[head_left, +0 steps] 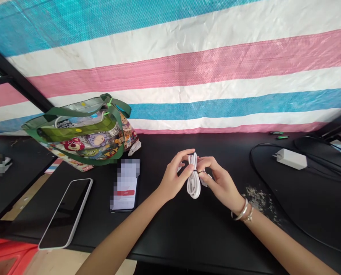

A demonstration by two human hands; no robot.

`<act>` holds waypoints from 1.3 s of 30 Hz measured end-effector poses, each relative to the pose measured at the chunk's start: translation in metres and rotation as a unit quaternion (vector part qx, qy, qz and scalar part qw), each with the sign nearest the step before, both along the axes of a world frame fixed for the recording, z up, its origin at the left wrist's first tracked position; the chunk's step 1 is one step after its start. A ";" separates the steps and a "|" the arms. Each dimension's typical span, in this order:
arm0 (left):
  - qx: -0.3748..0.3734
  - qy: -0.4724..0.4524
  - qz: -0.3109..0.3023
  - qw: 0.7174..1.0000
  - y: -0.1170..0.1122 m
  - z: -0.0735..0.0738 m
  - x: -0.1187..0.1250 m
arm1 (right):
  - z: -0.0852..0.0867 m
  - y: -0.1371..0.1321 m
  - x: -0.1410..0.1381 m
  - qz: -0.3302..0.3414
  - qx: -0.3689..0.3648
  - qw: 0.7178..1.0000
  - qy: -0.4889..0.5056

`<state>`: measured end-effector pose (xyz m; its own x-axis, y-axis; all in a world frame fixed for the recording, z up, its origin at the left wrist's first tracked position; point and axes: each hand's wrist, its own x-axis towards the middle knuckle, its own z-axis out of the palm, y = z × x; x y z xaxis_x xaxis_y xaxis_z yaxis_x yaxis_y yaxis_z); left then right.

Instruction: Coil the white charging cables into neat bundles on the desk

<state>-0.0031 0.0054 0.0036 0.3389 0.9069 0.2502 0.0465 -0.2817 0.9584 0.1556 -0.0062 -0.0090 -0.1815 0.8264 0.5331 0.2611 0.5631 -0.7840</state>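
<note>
**"What are the hands doing?"**

"They are both closed on a long white cable wound up in loops [193, 179]. The bundle stands up between them, and it's held tight, not loose. The left hand [173, 175] pinches near the top with its fingers curled over. The right hand [221, 181] wraps around the other side - its fingertips [204, 176] press on the loops."

**"What's near the hands?"**

"Under them is a flat black table [170, 236]. Left of the left hand lies a phone with a lit, blurred screen [125, 196]. Further left is a big flat phone with a white edge and a dark screen [65, 214]."

**"Anything else on that side?"**

"Yes - past the phones, up and left of the grip, sits a see-through plastic bag with green straps and cartoon pictures [84, 133]."

**"And on the right?"**

"Two thin silver bangles sit on the right wrist [241, 210]. Just past that hand is a patch of small pale bits [259, 200]. Further right is a white block charger [291, 159] with a thin black cord [257, 168] curving around it."

**"What's behind it all?"**

"A big woven sheet with pink, white and blue stripes [170, 72] - it hangs behind the table."
</note>
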 end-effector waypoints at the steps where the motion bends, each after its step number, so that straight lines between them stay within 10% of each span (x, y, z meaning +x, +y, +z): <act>1: -0.002 0.000 -0.014 1.000 0.000 0.001 0.000 | 0.001 0.000 0.000 0.008 0.003 1.000 -0.005; 39: -0.067 -0.092 0.068 0.991 0.002 0.001 0.004 | -0.008 0.003 0.004 -0.037 0.007 0.999 -0.020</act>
